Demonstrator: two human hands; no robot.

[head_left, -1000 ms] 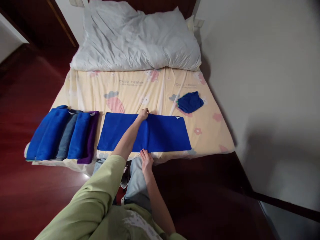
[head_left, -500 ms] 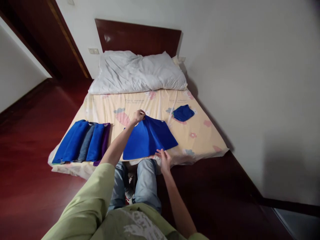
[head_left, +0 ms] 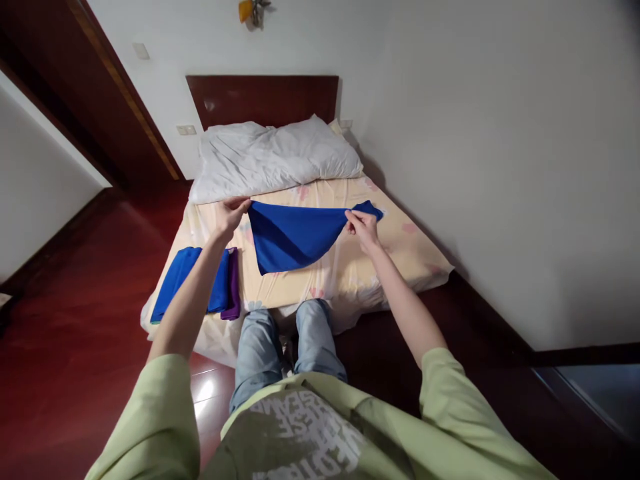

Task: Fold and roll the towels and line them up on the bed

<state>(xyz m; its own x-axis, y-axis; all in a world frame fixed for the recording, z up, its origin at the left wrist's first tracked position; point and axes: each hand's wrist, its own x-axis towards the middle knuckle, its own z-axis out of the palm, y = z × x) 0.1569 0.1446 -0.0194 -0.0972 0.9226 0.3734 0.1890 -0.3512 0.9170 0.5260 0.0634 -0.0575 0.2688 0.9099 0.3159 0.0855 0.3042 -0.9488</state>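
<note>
The left hand [head_left: 230, 215] pinches one top corner of a blue towel [head_left: 293, 235], and the right hand [head_left: 362, 227] pinches the other corner. Both hands have their fingers closed tight on the cloth. The towel is held up in the air over the bed [head_left: 395, 257], and its middle sags down to a point near the sheet. The left arm covers part of a row of folded towels [head_left: 183, 283] at the left side of the bed, so only some blue ones and a purple edge show. Just behind the right hand, a small bit of another blue cloth [head_left: 373, 209] sticks out; most of it is hidden. A white pillow [head_left: 273, 157] lies at the head of the bed, against a dark headboard [head_left: 260, 99]. A small thing high on the wall [head_left: 253, 9] is cut off and hard to make out.
</note>
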